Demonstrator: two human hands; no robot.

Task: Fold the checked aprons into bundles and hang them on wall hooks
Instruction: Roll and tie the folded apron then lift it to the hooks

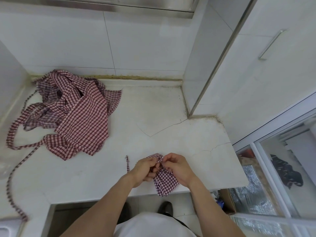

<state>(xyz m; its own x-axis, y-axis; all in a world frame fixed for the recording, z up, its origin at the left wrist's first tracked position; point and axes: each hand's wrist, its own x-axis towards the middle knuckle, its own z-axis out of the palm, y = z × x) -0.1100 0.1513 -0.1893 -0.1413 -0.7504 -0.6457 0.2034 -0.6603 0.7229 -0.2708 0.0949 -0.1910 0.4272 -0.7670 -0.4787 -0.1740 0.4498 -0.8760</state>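
A folded red-and-white checked apron bundle (165, 181) lies at the front edge of the white counter (153, 117). My left hand (145, 170) and my right hand (177, 166) meet at its top end, with fingers curled and pinching the cloth and its tie. A loose strap end (127, 164) sticks out to the left of my left hand. A heap of unfolded checked aprons (73, 115) lies on the counter at the far left, with long straps trailing toward the front left corner.
White tiled wall behind the counter, a steel hood edge at the top. A white cabinet (256, 65) with a bar handle stands at the right. Below right are a glass sliding door (282, 168) and a cardboard box (227, 200). The counter has cracks.
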